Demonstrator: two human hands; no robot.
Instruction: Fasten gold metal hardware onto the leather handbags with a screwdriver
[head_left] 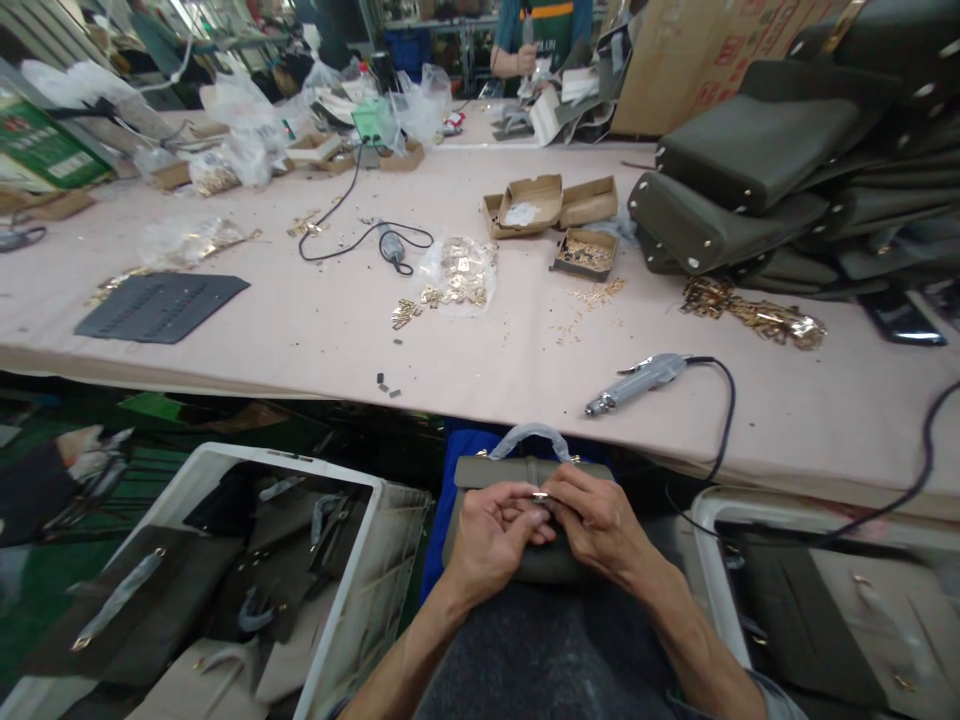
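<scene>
An olive-green handbag [480,475] stands on my lap against the table edge, its arched handle [534,433] wrapped in clear plastic. Over its front, my left hand [491,530] and my right hand [600,520] meet with fingers closed. Between their fingertips they pinch a small shiny metal fitting [540,496]; its exact kind is too small to make out. The fingers and palms cover much of the bag's front. Ahead to the right, a grey electric screwdriver [637,385] lies on the table, its bit towards the left.
White crates of bags flank me, one left [367,530] and one right [701,540]. The table [480,370] carries gold hardware [461,275], a carton of small parts [585,252], a dark panel [161,307] and stacked bags [757,150]. Opposite is another person [544,35]. A cord droops at right.
</scene>
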